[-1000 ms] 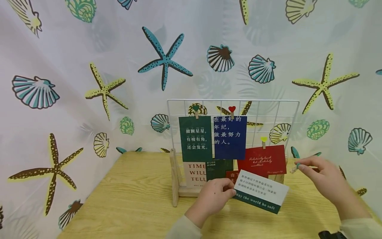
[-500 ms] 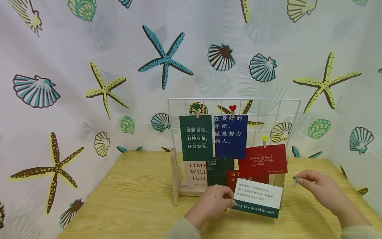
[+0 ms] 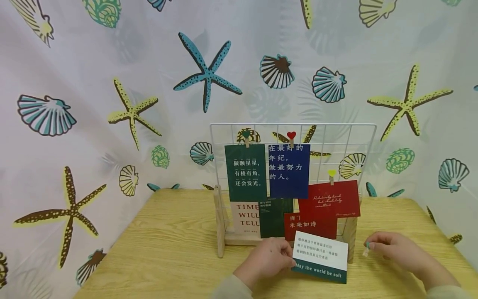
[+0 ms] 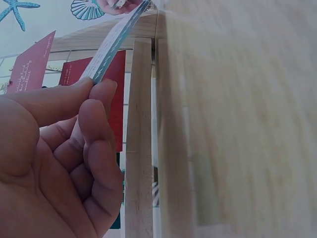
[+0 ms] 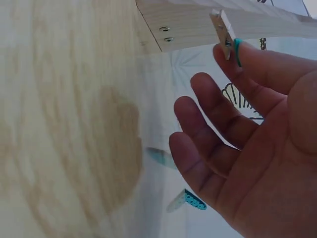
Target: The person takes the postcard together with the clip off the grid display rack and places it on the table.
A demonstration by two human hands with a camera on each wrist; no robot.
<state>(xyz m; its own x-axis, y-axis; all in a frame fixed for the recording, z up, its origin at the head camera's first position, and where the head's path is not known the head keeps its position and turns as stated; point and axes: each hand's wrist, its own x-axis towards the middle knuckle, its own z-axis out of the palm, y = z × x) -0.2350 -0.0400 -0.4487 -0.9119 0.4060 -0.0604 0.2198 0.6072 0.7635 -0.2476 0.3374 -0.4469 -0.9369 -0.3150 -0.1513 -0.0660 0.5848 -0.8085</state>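
Observation:
My left hand (image 3: 268, 259) pinches the left edge of a white and green card (image 3: 321, 257) printed "May the world be soft", low over the table in front of the grid stand. In the left wrist view the thumb and fingers (image 4: 94, 109) clamp the card's edge (image 4: 116, 42). My right hand (image 3: 396, 251) pinches a small wooden clip (image 3: 367, 249) with a teal tip, to the right of the card and apart from it. The right wrist view shows the clip (image 5: 224, 34) between thumb and forefinger, the other fingers spread.
A white wire grid (image 3: 347, 137) on a wooden base (image 3: 219, 224) stands mid-table, with green (image 3: 245, 172), blue (image 3: 288, 170) and red (image 3: 330, 199) cards clipped on and more cards leaning below. A seashell-print curtain (image 3: 112, 83) surrounds the wooden table (image 3: 168, 249).
Both hands have dropped toward the table. The card has moved lower and levelled out, and the right hand with the clip has come down and nearer to me.

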